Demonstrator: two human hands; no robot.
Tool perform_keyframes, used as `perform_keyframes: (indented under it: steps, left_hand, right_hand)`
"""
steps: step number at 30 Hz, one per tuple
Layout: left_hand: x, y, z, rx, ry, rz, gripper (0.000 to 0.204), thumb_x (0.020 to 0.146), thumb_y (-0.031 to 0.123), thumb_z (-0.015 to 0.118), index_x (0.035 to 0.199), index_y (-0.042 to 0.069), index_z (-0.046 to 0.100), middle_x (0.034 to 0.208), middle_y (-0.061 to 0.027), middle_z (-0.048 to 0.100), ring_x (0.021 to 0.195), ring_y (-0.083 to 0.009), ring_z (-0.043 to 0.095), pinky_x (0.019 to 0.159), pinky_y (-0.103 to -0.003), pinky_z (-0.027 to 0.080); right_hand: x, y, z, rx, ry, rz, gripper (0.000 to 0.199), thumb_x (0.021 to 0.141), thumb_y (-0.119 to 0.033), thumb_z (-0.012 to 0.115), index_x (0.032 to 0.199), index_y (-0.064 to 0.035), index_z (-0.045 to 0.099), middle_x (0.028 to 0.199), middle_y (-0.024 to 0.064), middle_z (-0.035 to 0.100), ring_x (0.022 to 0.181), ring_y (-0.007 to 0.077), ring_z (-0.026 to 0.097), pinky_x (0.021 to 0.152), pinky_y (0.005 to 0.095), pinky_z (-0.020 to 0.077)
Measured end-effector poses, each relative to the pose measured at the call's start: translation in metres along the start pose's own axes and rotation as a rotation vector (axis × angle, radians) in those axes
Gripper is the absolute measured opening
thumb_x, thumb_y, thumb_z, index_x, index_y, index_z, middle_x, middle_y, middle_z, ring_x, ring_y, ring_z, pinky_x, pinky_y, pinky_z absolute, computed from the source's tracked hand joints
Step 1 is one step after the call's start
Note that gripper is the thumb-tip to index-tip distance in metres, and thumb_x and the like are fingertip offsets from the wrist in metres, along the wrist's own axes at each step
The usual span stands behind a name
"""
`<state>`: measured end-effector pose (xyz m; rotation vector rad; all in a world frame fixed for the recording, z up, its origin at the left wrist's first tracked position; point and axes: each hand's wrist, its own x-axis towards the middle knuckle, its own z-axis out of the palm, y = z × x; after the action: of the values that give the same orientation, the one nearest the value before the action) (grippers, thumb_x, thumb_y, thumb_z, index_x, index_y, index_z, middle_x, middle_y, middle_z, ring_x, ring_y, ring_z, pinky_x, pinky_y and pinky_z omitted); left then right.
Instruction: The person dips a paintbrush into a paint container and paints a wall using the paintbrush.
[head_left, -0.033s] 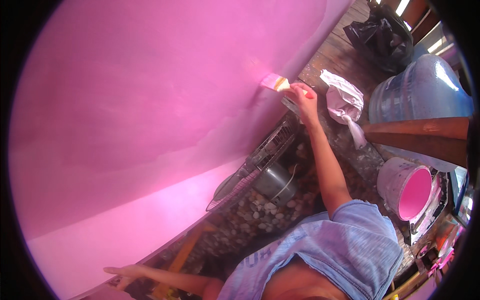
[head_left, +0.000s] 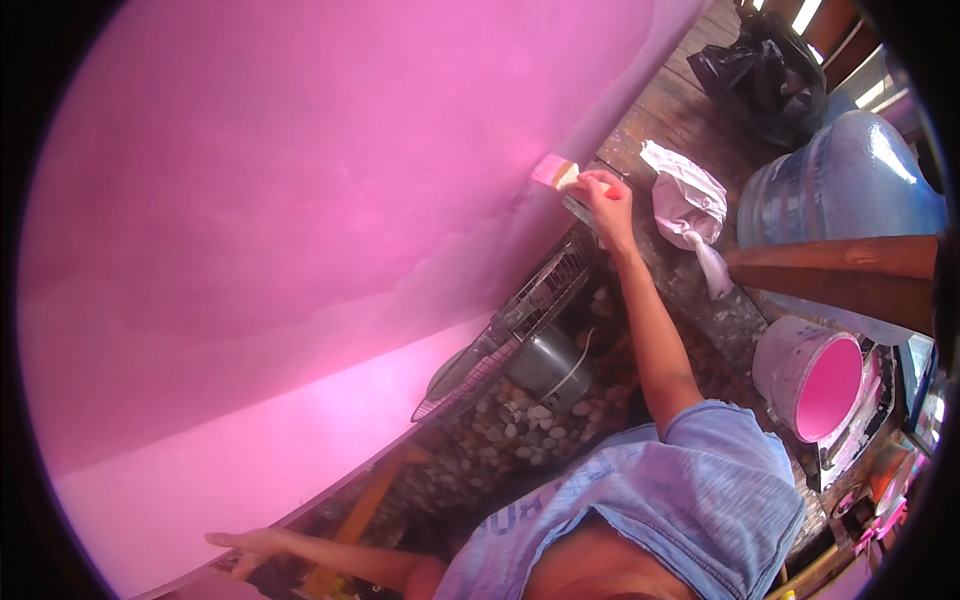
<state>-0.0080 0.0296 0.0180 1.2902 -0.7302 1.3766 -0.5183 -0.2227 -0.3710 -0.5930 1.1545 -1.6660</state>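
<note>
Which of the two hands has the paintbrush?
The right hand, holding the paintbrush by the pink panel's right side. The left hand shows no brush and is at the panel's lower edge.

The brush (head_left: 556,172) is flat, with pink-coated bristles, a tan band and a pale handle. It is angled with bristles toward the upper left, at the right-hand part of the panel (head_left: 300,220); bristle contact cannot be confirmed. The panel is broad, flat and pink, deeper above, paler along its lower edge.
</note>
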Motion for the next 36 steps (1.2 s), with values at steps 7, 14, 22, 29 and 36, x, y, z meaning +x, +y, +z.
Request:
perform_keyframes:
  steps: [7, 14, 22, 29, 36]
  left_hand:
    - [-0.011, -0.005, 0.006, -0.019, -0.033, 0.052, 0.068, 0.077, 0.027, 0.075, 0.123, -0.006, 0.037, 0.118, -0.0239, 0.044, 0.109, -0.0308, 0.046, 0.093, -0.042, 0.042]
    - [-0.012, 0.020, 0.003, 0.064, -0.025, -0.041, 0.071, 0.078, 0.033, 0.073, 0.125, -0.005, 0.036, 0.120, -0.0251, 0.043, 0.112, -0.0326, 0.046, 0.093, -0.043, 0.041]
    - [-0.022, 0.029, 0.007, 0.012, -0.055, -0.088, 0.067, 0.077, 0.032, 0.074, 0.122, -0.002, 0.039, 0.117, -0.0202, 0.038, 0.110, -0.0309, 0.043, 0.092, -0.043, 0.041]
    - [-0.015, 0.027, 0.002, -0.015, -0.050, -0.120, 0.066, 0.078, 0.027, 0.073, 0.124, 0.000, 0.034, 0.118, -0.0216, 0.040, 0.107, -0.0312, 0.047, 0.089, -0.042, 0.044]
    - [-0.021, 0.038, 0.006, 0.041, -0.126, -0.127, 0.070, 0.079, 0.028, 0.072, 0.128, 0.003, 0.029, 0.121, -0.0229, 0.037, 0.109, -0.0320, 0.047, 0.087, -0.043, 0.047]
  right_hand:
    - [0.002, -0.055, 0.048, 0.186, -0.120, 0.077, 0.017, 0.089, -0.010, 0.053, 0.094, 0.0033, 0.061, 0.088, 0.0128, 0.066, 0.079, 0.0183, 0.066, 0.077, 0.0276, 0.0530]
    - [-0.012, -0.053, 0.014, 0.102, -0.118, 0.080, 0.017, 0.089, -0.014, 0.054, 0.096, 0.0008, 0.060, 0.090, 0.0115, 0.065, 0.084, 0.0175, 0.065, 0.078, 0.0274, 0.0515]
    - [0.007, -0.056, 0.058, -0.013, -0.234, 0.225, 0.020, 0.089, -0.018, 0.055, 0.096, -0.0003, 0.058, 0.092, 0.0144, 0.064, 0.085, 0.0210, 0.064, 0.082, 0.0319, 0.0512]
    - [-0.018, -0.061, 0.042, 0.044, -0.235, 0.129, 0.018, 0.090, -0.016, 0.052, 0.095, 0.0007, 0.058, 0.092, 0.0151, 0.064, 0.082, 0.0221, 0.065, 0.079, 0.0313, 0.0522]
    - [-0.008, -0.069, 0.078, -0.116, -0.281, 0.166, 0.020, 0.089, -0.020, 0.055, 0.094, -0.0005, 0.059, 0.093, 0.0144, 0.064, 0.088, 0.0229, 0.064, 0.083, 0.0320, 0.0508]
